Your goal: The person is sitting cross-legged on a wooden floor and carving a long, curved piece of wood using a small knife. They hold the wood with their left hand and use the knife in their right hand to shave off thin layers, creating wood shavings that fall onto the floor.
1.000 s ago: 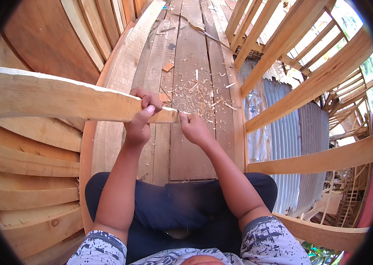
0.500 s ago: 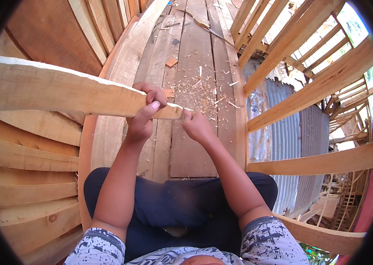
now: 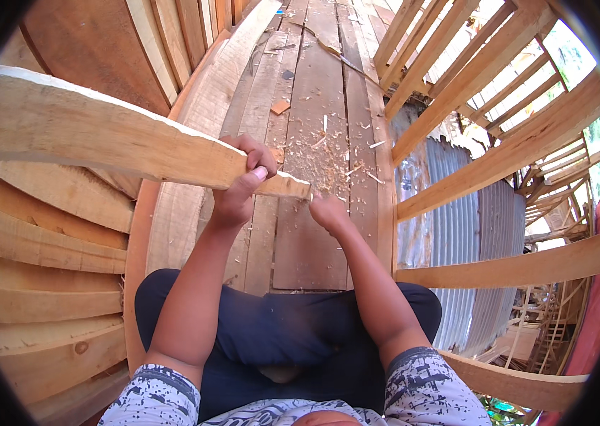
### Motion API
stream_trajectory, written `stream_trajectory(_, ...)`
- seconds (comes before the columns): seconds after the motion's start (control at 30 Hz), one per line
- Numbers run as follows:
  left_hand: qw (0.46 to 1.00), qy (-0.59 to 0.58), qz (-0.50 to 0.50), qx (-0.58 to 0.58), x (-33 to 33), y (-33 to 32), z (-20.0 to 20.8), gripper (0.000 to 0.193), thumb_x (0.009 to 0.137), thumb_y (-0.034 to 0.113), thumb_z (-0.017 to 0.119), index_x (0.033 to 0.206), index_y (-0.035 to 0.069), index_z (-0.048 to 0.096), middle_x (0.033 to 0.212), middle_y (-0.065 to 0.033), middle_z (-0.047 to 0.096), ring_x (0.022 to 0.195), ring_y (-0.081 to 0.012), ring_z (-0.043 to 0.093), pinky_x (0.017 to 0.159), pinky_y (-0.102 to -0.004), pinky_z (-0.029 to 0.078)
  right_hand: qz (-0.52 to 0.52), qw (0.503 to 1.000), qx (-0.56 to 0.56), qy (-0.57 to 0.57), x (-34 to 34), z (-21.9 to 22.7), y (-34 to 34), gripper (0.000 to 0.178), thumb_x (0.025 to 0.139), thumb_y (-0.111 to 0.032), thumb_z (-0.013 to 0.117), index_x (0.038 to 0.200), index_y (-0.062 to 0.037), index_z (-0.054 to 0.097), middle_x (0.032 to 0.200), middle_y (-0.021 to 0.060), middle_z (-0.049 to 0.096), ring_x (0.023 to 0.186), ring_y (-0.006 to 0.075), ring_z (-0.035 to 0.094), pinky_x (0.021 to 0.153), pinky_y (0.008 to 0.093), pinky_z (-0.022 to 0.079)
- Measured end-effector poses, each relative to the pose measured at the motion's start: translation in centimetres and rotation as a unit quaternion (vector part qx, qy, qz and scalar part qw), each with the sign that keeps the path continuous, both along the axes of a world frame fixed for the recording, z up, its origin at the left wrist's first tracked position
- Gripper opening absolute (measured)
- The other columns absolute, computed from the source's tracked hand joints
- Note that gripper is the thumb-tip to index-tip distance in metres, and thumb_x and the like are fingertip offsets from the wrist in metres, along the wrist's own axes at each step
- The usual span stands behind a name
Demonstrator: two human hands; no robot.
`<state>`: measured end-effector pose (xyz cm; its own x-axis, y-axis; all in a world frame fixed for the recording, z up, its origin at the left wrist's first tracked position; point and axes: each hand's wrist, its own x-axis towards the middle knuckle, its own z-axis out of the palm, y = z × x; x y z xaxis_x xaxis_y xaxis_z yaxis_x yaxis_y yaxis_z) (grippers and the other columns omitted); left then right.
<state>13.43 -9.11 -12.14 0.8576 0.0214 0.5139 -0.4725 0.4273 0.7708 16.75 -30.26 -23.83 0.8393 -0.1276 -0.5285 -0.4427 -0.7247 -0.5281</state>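
A long wooden plank (image 3: 101,137) with a pale, rough upper edge slants in from the left, its narrow end over the floor in front of me. My left hand (image 3: 247,174) is closed around it near that end, thumb on the near face and fingers over the top edge. Right at the tip is my right hand (image 3: 330,212), its fingers curled in a fist. Whatever the right fist holds, if anything, is hidden by the fingers.
Wood shavings (image 3: 335,153) litter the plank floor (image 3: 311,248) I sit on. Curved boards (image 3: 51,284) line the left side. On the right, wooden ribs (image 3: 506,266) stand apart, with corrugated metal sheets (image 3: 453,234) beyond. A long strip (image 3: 332,50) lies farther ahead.
The plank now slants more, its near tip lower and farther right. Both hands have shifted slightly right, the right one also downward. The view has shifted a little.
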Motion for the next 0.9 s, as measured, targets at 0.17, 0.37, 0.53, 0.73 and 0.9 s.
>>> stream_trajectory(0.17,1.0,0.016,0.003,0.002,-0.3,0.0,0.5,0.022,0.074,0.013,0.054,0.079,0.012,0.033,0.067,-0.0013,0.035,0.063,-0.0125,0.032,0.066,-0.0312,0.033,0.078,0.995,0.039,-0.039,-2.7,11.1,4.8,0.06,0.102,-0.044,0.044,0.089,0.0092,0.069,0.088,0.0326,0.068,0.089,0.0475,0.067,0.083,0.0521,0.051)
stream_trajectory(0.37,1.0,0.015,-0.003,0.007,-0.2,0.1,0.5,0.022,0.075,0.014,0.054,0.079,0.012,0.032,0.067,-0.0014,0.036,0.063,-0.0124,0.032,0.067,-0.0312,0.033,0.117,0.984,0.079,-0.112,-3.7,11.8,4.8,0.058,0.102,-0.04,0.046,0.078,0.0087,0.067,0.078,0.0313,0.067,0.079,0.0463,0.067,0.074,0.0543,0.048)
stream_trajectory(0.53,1.0,-0.001,-0.008,0.002,0.1,-0.7,0.7,0.021,0.075,0.013,0.054,0.08,0.011,0.033,0.068,-0.0028,0.039,0.065,-0.0127,0.035,0.066,-0.0305,0.034,0.014,0.997,0.017,-0.079,-1.2,3.3,1.3,0.06,0.102,-0.04,0.047,0.076,0.0101,0.067,0.078,0.0317,0.067,0.08,0.0466,0.067,0.074,0.0537,0.048)
stream_trajectory(0.73,1.0,0.024,0.002,0.003,-0.7,0.2,0.4,0.023,0.074,0.014,0.054,0.079,0.012,0.032,0.067,-0.0015,0.036,0.063,-0.0126,0.032,0.065,-0.0308,0.032,0.099,0.991,0.062,-0.069,-2.8,9.2,4.2,0.06,0.101,-0.042,0.047,0.079,0.01,0.067,0.087,0.0333,0.068,0.088,0.0468,0.068,0.083,0.0512,0.051)
stream_trajectory(0.9,1.0,0.003,0.001,0.0,0.1,-1.5,1.0,0.024,0.074,0.015,0.055,0.08,0.012,0.032,0.067,-0.0013,0.035,0.063,-0.0127,0.032,0.066,-0.0307,0.032,-0.001,0.993,0.008,-0.115,-0.5,0.3,-0.4,0.067,0.102,-0.048,0.043,0.068,0.0075,0.057,0.063,0.0234,0.058,0.059,0.035,0.059,0.065,0.0475,0.047)
